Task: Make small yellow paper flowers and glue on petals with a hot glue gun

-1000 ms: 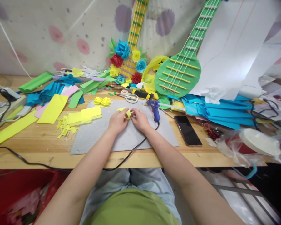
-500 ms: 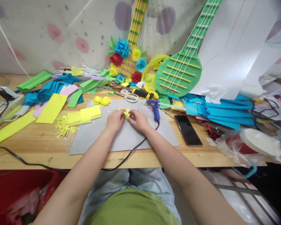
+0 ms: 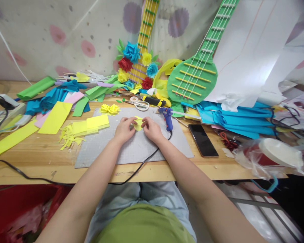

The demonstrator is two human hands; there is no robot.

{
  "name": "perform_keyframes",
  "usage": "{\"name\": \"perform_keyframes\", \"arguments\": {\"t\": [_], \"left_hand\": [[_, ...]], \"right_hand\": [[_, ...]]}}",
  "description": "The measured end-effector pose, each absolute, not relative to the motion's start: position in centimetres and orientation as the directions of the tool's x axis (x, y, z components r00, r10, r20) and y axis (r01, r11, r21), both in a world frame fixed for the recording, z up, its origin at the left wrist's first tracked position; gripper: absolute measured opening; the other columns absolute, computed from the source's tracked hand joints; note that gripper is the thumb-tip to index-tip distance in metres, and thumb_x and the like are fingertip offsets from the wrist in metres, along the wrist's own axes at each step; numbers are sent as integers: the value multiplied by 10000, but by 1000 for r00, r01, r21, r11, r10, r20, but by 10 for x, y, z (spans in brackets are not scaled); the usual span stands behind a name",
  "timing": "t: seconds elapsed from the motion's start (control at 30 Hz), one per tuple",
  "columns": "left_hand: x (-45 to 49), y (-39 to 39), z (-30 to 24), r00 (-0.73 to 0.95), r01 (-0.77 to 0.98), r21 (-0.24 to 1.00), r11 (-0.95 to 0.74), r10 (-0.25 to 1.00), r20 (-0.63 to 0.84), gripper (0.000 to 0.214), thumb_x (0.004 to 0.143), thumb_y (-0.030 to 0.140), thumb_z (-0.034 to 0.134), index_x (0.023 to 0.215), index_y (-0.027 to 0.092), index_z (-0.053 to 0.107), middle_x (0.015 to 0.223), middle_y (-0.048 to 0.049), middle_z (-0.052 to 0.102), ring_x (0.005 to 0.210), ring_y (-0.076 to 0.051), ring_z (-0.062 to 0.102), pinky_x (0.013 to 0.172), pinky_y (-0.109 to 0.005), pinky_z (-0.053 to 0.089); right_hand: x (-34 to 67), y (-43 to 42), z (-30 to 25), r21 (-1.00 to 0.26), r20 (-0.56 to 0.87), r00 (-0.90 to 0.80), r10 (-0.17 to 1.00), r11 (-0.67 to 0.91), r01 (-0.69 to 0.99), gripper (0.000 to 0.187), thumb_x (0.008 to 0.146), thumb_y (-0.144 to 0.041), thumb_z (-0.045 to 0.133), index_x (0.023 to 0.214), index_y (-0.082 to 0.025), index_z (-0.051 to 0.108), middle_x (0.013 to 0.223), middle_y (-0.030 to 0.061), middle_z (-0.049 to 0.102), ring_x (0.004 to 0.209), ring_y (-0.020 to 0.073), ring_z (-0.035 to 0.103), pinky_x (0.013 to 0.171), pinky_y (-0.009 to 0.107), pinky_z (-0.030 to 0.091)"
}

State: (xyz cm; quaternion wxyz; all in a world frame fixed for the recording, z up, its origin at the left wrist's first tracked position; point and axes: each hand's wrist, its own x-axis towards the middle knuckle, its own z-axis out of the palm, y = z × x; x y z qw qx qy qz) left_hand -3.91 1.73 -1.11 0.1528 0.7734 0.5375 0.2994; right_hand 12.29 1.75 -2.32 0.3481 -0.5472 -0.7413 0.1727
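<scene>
Between my fingertips, just above the grey cutting mat (image 3: 134, 150), is a small piece of yellow crepe paper (image 3: 138, 124). My left hand (image 3: 125, 129) pinches its left edge, and my right hand (image 3: 152, 129) grips the right edge. Two yellow paper flowers (image 3: 109, 109) rest at the mat's top left corner. To the left, cut yellow paper rectangles (image 3: 97, 122) lie beside a heap of fringed yellow scraps (image 3: 71, 136). A blue glue gun (image 3: 168, 118) lies right of my right hand, and white-handled scissors (image 3: 141, 106) are behind my hands.
A black phone (image 3: 203, 140) lies right of the mat. Behind stand a green paper-covered lute (image 3: 194, 79) and a yellow one with flowers (image 3: 139, 69). A black cord (image 3: 142, 165) crosses the mat. A bagged cup (image 3: 271, 155) sits at the right edge, with blue crepe paper (image 3: 238, 118) behind.
My hands have moved slightly apart, and the yellow paper between them now shows wider and flatter. The other things on the table stay in place.
</scene>
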Motion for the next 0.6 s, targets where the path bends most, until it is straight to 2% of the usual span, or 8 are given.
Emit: {"name": "perform_keyframes", "arguments": {"t": [0.13,0.23,0.37,0.47,0.6], "left_hand": [[-43,19,-13,232,713,607,-351,935,269,364,745,202,536,1108,216,559,866,-16,666,944,-178,496,779,-284,440],[-43,22,-14,185,732,612,-301,951,247,322,766,259,544,1085,221,570,865,-19,666,923,-183,509,790,-301,426],[-39,24,-15,167,743,612,-273,960,225,359,759,253,562,1117,227,547,864,-17,658,931,-184,527,807,-304,415],[-36,23,-15,145,748,613,-253,964,221,415,741,234,580,1152,227,518,864,-23,645,934,-181,534,784,-293,418],[-32,23,-14,120,759,609,-230,969,217,445,747,234,567,1183,233,482,878,-23,639,929,-182,539,765,-296,417]], "right_hand": [[123,17,-22,-626,329,-162,930,343,701,322,691,-61,406,953,-222,501,806,-22,658,724,147,548,684,270,411],[122,15,-19,-560,330,-200,922,362,745,209,702,-98,443,847,-212,542,802,4,634,751,157,533,693,276,402],[119,11,-16,-462,340,-272,900,412,785,56,729,-228,531,758,-203,572,840,40,602,838,181,511,762,300,393],[117,11,-16,-438,340,-272,900,408,801,98,741,-298,553,746,-205,584,843,47,586,847,186,505,772,307,390],[114,14,-20,-451,335,-224,915,365,814,131,777,-291,520,707,-200,585,799,46,581,807,181,509,745,302,391]]}}
